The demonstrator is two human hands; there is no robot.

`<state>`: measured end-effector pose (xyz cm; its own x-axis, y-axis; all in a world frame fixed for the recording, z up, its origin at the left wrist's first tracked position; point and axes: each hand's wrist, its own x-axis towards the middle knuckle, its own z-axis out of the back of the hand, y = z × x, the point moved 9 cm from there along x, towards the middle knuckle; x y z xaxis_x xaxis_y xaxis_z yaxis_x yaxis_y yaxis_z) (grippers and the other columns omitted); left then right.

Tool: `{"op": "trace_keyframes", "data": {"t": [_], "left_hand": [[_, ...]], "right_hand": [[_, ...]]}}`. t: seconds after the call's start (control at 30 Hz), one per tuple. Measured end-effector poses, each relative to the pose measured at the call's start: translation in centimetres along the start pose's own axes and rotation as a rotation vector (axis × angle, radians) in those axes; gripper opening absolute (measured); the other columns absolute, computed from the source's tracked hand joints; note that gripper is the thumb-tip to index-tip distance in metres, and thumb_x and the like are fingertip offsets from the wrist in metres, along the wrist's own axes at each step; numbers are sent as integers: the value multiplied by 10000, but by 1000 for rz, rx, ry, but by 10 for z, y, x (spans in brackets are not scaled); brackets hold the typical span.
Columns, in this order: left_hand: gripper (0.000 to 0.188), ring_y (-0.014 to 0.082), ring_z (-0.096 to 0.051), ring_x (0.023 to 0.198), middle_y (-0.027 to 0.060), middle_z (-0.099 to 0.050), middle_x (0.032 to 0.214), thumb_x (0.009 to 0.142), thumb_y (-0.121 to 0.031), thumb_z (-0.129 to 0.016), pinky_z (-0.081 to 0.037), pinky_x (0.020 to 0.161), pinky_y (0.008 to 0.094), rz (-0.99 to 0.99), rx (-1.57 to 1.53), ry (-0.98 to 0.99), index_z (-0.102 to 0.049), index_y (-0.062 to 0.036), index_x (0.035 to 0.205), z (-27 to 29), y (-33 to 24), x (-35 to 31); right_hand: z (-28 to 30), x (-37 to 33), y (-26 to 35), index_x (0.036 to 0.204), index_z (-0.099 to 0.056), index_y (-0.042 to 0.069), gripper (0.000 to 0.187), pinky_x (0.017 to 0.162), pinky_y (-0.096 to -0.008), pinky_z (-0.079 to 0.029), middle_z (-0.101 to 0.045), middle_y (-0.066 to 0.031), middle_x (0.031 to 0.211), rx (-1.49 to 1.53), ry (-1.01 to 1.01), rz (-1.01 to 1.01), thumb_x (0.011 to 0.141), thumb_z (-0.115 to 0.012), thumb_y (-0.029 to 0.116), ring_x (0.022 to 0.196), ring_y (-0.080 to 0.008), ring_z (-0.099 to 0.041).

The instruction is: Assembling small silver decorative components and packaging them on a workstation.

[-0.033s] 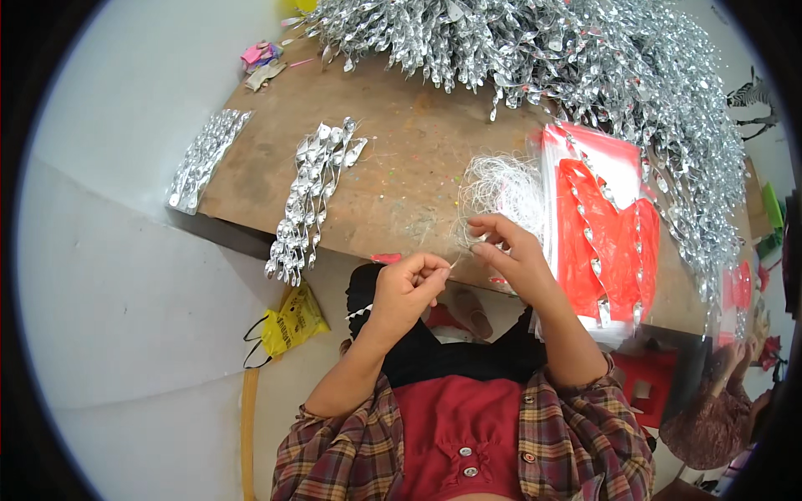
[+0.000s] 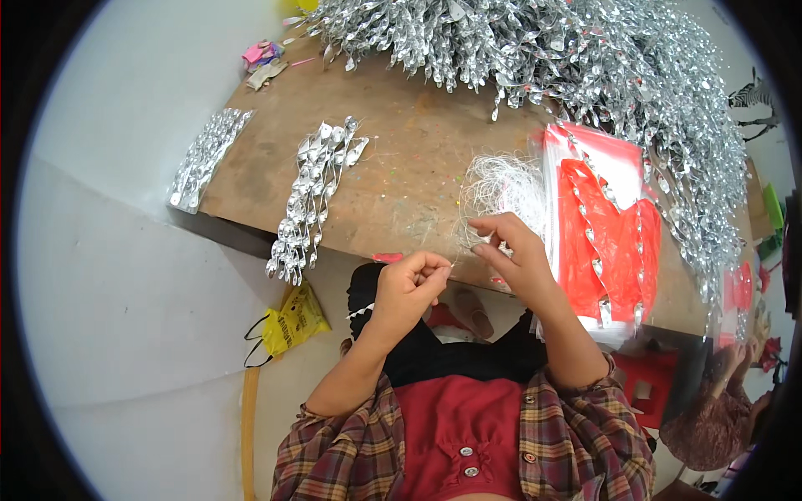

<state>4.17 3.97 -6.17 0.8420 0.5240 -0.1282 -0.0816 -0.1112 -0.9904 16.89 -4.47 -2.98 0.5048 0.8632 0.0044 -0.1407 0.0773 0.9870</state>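
My left hand (image 2: 411, 285) is closed in a pinch at the table's near edge, with a thin white thread (image 2: 453, 265) poking out from its fingertips. To its right, my right hand (image 2: 516, 257) is raised with curved fingers, thumb and forefinger apart, beside a loose heap of white thread (image 2: 505, 188). Stray strands from the heap run close to the right fingertips; whether any touches them is too fine to see. A small silvery-white twisted piece (image 2: 359, 312) shows by my left wrist. On the left of the table lies a bunch of twisted silver foil strips (image 2: 307, 200).
A large pile of silver foil strips (image 2: 535, 50) covers the back of the brown table (image 2: 401, 125). Red and clear plastic bags (image 2: 606, 242) lie at right, with foil strips across them. A packed foil bundle (image 2: 209, 159) sits far left. Below hangs a yellow bag (image 2: 294, 321). Another person (image 2: 710, 417) is at right.
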Motion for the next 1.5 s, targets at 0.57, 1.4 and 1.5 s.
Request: {"op": "trace_keyframes", "data": {"t": [0.57,1.4,1.5], "left_hand": [[154,148,-623,759,90,-653,886,890,-63,-568,-507,728,264,-73,-283,-46,-624,47,982,5,2,1],[57,66,-549,628,33,-622,735,841,-39,-592,-442,603,201,-203,43,-181,-608,8,869,9,-12,-4],[104,95,-591,675,52,-645,796,854,-79,-605,-468,631,207,118,-593,20,-614,-5,925,-5,12,1]], "right_hand": [[-41,-9,-11,901,-595,25,81,744,-238,-441,-612,-25,847,610,90,-219,844,-621,78,827,-113,-582],[-28,-11,41,859,-610,36,105,795,-293,-431,-567,-102,978,-350,-72,443,770,-645,79,887,-217,-559],[-22,-10,39,862,-612,42,99,785,-295,-433,-579,-101,966,-216,-74,429,767,-639,60,877,-218,-564]]}}
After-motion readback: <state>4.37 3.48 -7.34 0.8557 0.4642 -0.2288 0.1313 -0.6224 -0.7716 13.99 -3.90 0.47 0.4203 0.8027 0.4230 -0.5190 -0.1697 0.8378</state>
